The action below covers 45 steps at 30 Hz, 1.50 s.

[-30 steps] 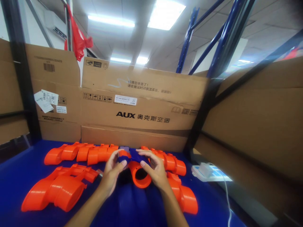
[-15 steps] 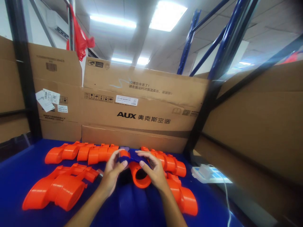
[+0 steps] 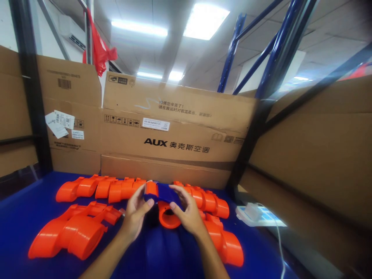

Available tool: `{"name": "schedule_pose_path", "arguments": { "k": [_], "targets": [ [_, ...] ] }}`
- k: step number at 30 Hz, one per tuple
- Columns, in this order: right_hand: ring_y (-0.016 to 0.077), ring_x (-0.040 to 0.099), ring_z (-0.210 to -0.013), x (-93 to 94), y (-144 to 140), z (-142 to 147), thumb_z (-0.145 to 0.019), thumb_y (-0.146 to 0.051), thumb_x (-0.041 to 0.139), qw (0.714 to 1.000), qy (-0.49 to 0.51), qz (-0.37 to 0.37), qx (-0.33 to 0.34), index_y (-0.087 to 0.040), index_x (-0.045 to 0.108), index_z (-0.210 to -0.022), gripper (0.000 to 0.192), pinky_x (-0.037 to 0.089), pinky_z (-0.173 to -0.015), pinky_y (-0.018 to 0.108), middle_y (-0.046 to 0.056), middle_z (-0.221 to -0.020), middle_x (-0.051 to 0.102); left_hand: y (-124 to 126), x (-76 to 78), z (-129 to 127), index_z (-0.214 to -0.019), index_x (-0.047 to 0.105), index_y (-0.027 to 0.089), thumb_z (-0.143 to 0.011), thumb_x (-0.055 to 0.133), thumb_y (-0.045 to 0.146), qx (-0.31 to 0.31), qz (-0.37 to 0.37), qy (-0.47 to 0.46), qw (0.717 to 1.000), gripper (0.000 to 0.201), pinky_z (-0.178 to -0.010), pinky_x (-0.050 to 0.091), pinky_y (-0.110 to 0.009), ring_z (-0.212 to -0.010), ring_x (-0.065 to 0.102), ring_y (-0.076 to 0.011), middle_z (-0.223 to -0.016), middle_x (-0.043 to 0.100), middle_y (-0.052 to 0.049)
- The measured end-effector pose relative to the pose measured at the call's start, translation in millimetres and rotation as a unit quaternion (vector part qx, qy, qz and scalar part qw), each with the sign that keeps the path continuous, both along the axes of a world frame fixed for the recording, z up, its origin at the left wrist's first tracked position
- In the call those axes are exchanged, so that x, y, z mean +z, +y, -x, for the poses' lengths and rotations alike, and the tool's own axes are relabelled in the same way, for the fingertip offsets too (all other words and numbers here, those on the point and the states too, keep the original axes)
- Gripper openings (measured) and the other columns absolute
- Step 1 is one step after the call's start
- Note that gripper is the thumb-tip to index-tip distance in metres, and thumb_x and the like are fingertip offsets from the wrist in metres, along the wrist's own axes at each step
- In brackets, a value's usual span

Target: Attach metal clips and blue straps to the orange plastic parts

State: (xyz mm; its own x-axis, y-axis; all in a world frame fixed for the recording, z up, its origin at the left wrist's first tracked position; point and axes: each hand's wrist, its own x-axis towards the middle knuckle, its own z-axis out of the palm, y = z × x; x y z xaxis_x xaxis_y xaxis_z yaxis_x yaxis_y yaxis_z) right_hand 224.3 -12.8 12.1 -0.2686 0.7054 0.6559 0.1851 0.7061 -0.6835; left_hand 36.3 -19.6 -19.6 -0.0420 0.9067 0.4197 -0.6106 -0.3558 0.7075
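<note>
Both hands hold an orange and blue plastic tape dispenser above the middle of the blue table surface. Its blue plate faces up, an orange part shows at its left end, and an orange ring hangs below. My left hand is closed on the left end, thumb on the near edge. My right hand grips the right side, with its thumb by the top of the ring. Fingers behind the dispenser are partly hidden.
Orange plastic dispenser bodies stand in a back-left row, a front-left group, a back-right row and a front-right group. Cardboard walls the back. A white power strip with a cable lies right.
The dispenser has tilted between my hands, so more of its blue top plate shows. Its orange ring sits a little further left. Both hands keep their hold.
</note>
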Motion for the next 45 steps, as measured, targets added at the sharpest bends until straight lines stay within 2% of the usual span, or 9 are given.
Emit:
{"name": "schedule_pose_path", "arguments": {
  "k": [3, 7, 9, 12, 18, 21, 28, 41, 45],
  "targets": [
    [0.0274, 0.066, -0.110, -1.1, 0, -2, -0.089, -0.045, 0.064, 0.998, -0.042, -0.034, -0.015, -0.024, 0.056, -0.130, 0.046, 0.055, -0.093, 0.040, 0.010, -0.121, 0.067, -1, -2.6, 1, -0.140, 0.054, 0.026, -0.077, 0.076, 0.032, 0.006, -0.016, 0.013, 1.000, 0.067, -0.114, 0.037, -0.049, -0.138, 0.043, -0.0346, -0.145, 0.055, -0.011],
    [0.0308, 0.061, -0.115, -2.3, 0, -6, -0.079, -0.045, 0.076, 0.983, -0.099, -0.116, -0.104, -0.026, 0.055, -0.133, 0.061, 0.049, -0.100, 0.047, 0.010, -0.124, 0.064, 0, -5.1, 2, -0.145, 0.049, 0.028, -0.079, 0.074, 0.035, 0.021, -0.027, 0.035, 0.999, 0.071, -0.116, 0.033, -0.049, -0.141, 0.040, -0.0342, -0.151, 0.048, -0.010],
    [0.0309, 0.060, -0.114, -2.7, 0, -7, -0.075, -0.044, 0.081, 0.971, -0.133, -0.148, -0.130, -0.028, 0.054, -0.135, 0.068, 0.049, -0.100, 0.048, 0.010, -0.123, 0.063, 2, -5.4, 3, -0.144, 0.049, 0.027, -0.079, 0.074, 0.034, 0.045, -0.015, 0.053, 0.997, 0.069, -0.117, 0.032, -0.049, -0.140, 0.042, -0.0332, -0.149, 0.050, -0.010],
    [0.0284, 0.060, -0.108, -3.2, 1, -7, -0.076, -0.042, 0.081, 0.959, -0.167, -0.181, -0.140, -0.029, 0.053, -0.138, 0.070, 0.053, -0.094, 0.045, 0.010, -0.118, 0.061, 7, -4.5, 5, -0.136, 0.056, 0.025, -0.079, 0.075, 0.036, 0.087, 0.003, 0.080, 0.993, 0.061, -0.115, 0.035, -0.048, -0.136, 0.047, -0.0326, -0.142, 0.057, -0.010],
    [0.0303, 0.056, -0.114, -3.7, 4, -6, -0.077, -0.038, 0.080, 0.937, -0.181, -0.242, -0.176, -0.030, 0.054, -0.138, 0.066, 0.049, -0.098, 0.050, 0.011, -0.123, 0.055, 9, 0.4, 5, -0.124, 0.060, 0.024, -0.076, 0.077, 0.035, 0.144, -0.036, 0.125, 0.981, 0.052, -0.110, 0.040, -0.047, -0.128, 0.055, -0.0314, -0.136, 0.061, -0.010],
    [0.0314, 0.055, -0.115, -3.8, 5, -7, -0.078, -0.038, 0.079, 0.935, -0.182, -0.245, -0.179, -0.031, 0.054, -0.138, 0.065, 0.047, -0.099, 0.052, 0.012, -0.126, 0.054, 8, 2.3, 5, -0.117, 0.062, 0.024, -0.076, 0.077, 0.034, 0.162, -0.046, 0.141, 0.976, 0.046, -0.111, 0.038, -0.048, -0.128, 0.055, -0.0311, -0.137, 0.061, -0.011],
    [0.0335, 0.054, -0.118, -5.7, 5, -6, -0.079, -0.039, 0.078, 0.943, -0.175, -0.221, -0.177, -0.034, 0.054, -0.138, 0.064, 0.047, -0.100, 0.054, 0.012, -0.129, 0.054, 9, 1.6, 6, -0.113, 0.061, 0.023, -0.076, 0.078, 0.033, 0.162, -0.041, 0.131, 0.977, 0.042, -0.111, 0.036, -0.048, -0.127, 0.055, -0.0305, -0.134, 0.063, -0.011],
    [0.0340, 0.052, -0.122, -9.0, 7, -6, -0.078, -0.040, 0.079, 0.940, -0.185, -0.222, -0.179, -0.033, 0.050, -0.141, 0.070, 0.046, -0.101, 0.055, 0.012, -0.132, 0.052, 7, 4.0, 6, -0.112, 0.059, 0.023, -0.075, 0.079, 0.032, 0.132, -0.021, 0.100, 0.986, 0.043, -0.107, 0.042, -0.048, -0.121, 0.061, -0.0302, -0.129, 0.066, -0.012],
    [0.0347, 0.053, -0.121, -9.3, 7, -6, -0.077, -0.042, 0.080, 0.941, -0.183, -0.220, -0.179, -0.034, 0.051, -0.141, 0.070, 0.046, -0.101, 0.056, 0.012, -0.132, 0.053, 6, 5.6, 7, -0.109, 0.060, 0.022, -0.072, 0.081, 0.032, 0.142, -0.002, 0.094, 0.985, 0.043, -0.102, 0.047, -0.046, -0.115, 0.065, -0.0299, -0.120, 0.070, -0.011]
  ]
}}
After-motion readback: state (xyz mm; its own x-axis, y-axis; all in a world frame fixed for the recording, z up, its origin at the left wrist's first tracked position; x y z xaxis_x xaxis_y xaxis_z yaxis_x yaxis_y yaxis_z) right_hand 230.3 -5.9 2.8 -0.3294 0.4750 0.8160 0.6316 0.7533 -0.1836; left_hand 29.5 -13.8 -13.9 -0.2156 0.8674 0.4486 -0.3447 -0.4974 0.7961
